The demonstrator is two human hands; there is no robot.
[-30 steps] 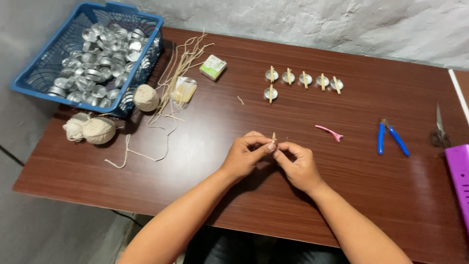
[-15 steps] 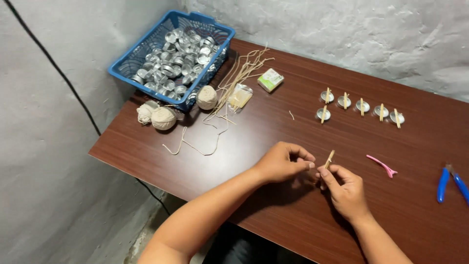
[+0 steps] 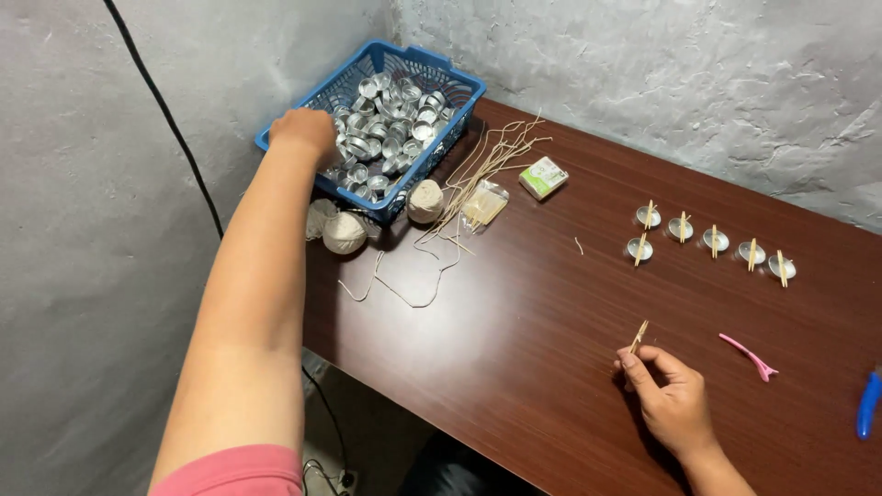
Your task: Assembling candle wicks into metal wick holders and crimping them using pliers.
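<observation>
dark wood table [image 3: 514,303]: our left hand [image 3: 303,129] reaches into the blue basket [image 3: 276,138], grip hidden; our right hand [image 3: 671,400] pinches a small stick [image 3: 638,336].

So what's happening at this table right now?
A person sits at a dark wooden table. Their left hand reaches into a blue basket full of small metal cups, while the right hand pinches a short pair of wooden sticks upright. Six cups with sticks laid across them sit further back. Balls of string, loose wick lengths, a pink clip and blue-handled pliers lie nearby.
</observation>
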